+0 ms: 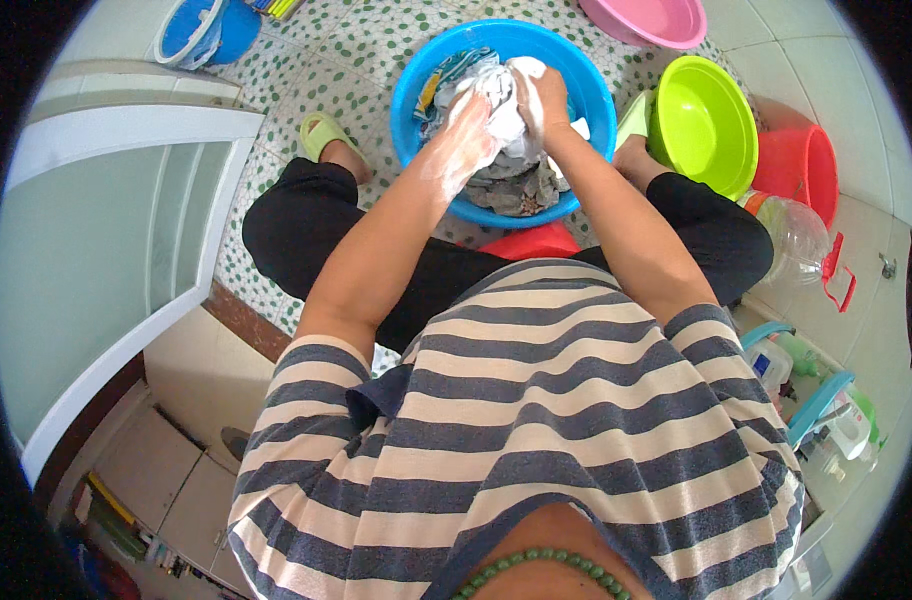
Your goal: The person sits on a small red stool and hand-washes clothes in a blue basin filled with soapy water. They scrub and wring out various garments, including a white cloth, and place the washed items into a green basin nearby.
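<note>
A blue plastic basin [501,30] stands on the floor between my feet with wet laundry in it. My left hand [471,124], coated in suds up to the wrist, grips a soapy white cloth [505,101]. On the cloth's other side my right hand [547,97] is closed round it, with foam over the fingers. The cloth is bunched between both hands above the basin. Below it lies a grey-brown garment [512,191]. A teal, white and yellow patterned cloth [456,71] rests at the basin's left side. My fingertips are partly hidden by foam and fabric.
To the right stand a lime-green basin [703,124], a red bucket [808,169] and a clear plastic bottle [790,240] with a red handle. A pink basin [651,19] is at the top. A blue bucket [231,34] sits upper left, above a glazed door [111,225].
</note>
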